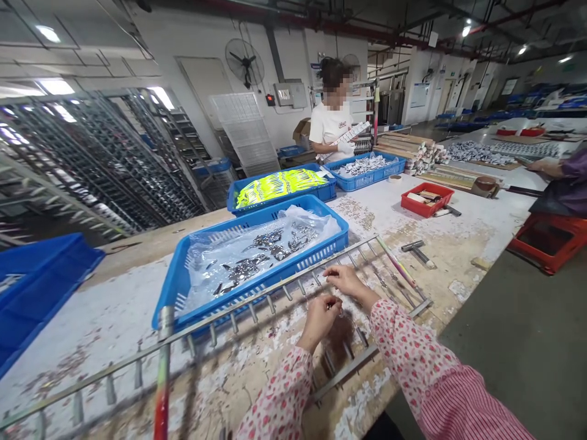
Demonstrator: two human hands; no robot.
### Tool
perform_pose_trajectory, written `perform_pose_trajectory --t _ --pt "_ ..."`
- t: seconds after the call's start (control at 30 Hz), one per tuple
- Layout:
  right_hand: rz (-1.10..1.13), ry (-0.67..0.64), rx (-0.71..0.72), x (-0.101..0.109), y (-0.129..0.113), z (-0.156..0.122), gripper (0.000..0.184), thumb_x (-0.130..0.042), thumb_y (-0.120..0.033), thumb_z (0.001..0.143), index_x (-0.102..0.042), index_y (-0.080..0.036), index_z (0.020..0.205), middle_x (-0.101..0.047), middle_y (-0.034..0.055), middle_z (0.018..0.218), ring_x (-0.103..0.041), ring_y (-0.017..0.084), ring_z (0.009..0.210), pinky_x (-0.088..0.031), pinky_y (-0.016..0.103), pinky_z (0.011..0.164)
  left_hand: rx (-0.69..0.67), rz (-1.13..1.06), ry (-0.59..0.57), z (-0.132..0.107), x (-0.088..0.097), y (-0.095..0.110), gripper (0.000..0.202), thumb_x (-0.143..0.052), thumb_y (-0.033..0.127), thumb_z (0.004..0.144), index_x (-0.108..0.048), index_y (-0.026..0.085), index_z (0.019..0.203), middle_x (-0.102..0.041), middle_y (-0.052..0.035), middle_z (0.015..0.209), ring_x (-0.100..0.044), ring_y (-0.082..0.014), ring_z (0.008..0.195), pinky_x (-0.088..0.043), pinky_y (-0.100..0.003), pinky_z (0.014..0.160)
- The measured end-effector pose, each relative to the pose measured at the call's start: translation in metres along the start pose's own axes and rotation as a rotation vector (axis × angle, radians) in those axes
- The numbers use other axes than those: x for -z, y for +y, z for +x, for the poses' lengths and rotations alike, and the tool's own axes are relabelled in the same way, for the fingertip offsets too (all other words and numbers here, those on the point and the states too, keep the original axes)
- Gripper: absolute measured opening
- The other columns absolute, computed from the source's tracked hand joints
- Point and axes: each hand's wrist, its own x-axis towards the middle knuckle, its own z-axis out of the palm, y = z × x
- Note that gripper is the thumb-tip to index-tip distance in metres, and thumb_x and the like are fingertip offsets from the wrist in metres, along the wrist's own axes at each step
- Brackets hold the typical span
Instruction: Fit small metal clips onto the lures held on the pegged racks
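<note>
My left hand (321, 319) is closed, its fingertips pinched together over the middle of a metal rack (270, 304). A small dark, shiny bit shows at those fingertips, too small to name. Just beyond it, my right hand (347, 281) has its thumb and fingers drawn together by the rack's far bar, close to the short pegs; anything between them is hidden. The rack has long bars with rows of pegs and striped coloured end rods. Behind it, a blue crate (342, 235) lined with clear plastic holds many small shiny dark metal pieces (250, 267).
A hammer (418, 252) and a red tray (427, 211) of tools lie to the right. Farther back are a crate of yellow pieces (279, 185) and one of white pieces (364, 165). Behind them stands a person (332, 125) holding a white strip. Another person's sleeve (566, 180) shows right.
</note>
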Motion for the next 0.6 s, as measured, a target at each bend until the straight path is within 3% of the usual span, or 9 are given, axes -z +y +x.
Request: perform_pose_trajectory --t 0.27,0.4,0.6 --pt "0.042 0.009 -0.03 0.0016 0.0003 -0.0018 0.021 -0.057 -0.015 0.071 -0.07 -0.018 0.087 -0.067 -0.0004 0.077 -0.058 0.013 0.067 -0.046 0.022 0.063 0.05 0.02 0.027 0.0036 0.0002 -0.0024 0.024 -0.048 0.025 0.077 -0.066 0.014 0.065 -0.061 -0.001 0.058 -0.051 -0.0145 0.058 -0.03 -0.025 0.057" --pt "0.044 0.022 -0.024 0.0015 0.001 -0.0015 0.021 -0.057 -0.013 0.07 -0.07 -0.018 0.085 -0.068 0.0002 0.078 -0.059 0.013 0.069 -0.047 0.023 0.066 -0.003 0.014 0.042 0.0023 0.0025 -0.0001 0.022 -0.048 0.023 0.078 -0.066 0.014 0.068 -0.064 -0.0016 0.063 -0.053 -0.0143 0.059 -0.031 -0.025 0.06" --pt "0.029 0.026 0.002 0.001 0.0003 -0.0036 0.022 -0.057 -0.011 0.071 -0.07 -0.018 0.087 -0.07 0.0005 0.081 -0.062 0.015 0.077 -0.047 0.024 0.072 -0.095 0.184 0.137 -0.0015 0.0017 0.0027 0.021 -0.046 0.018 0.077 -0.064 0.015 0.066 -0.065 -0.0053 0.068 -0.055 -0.0165 0.066 -0.031 -0.026 0.063"
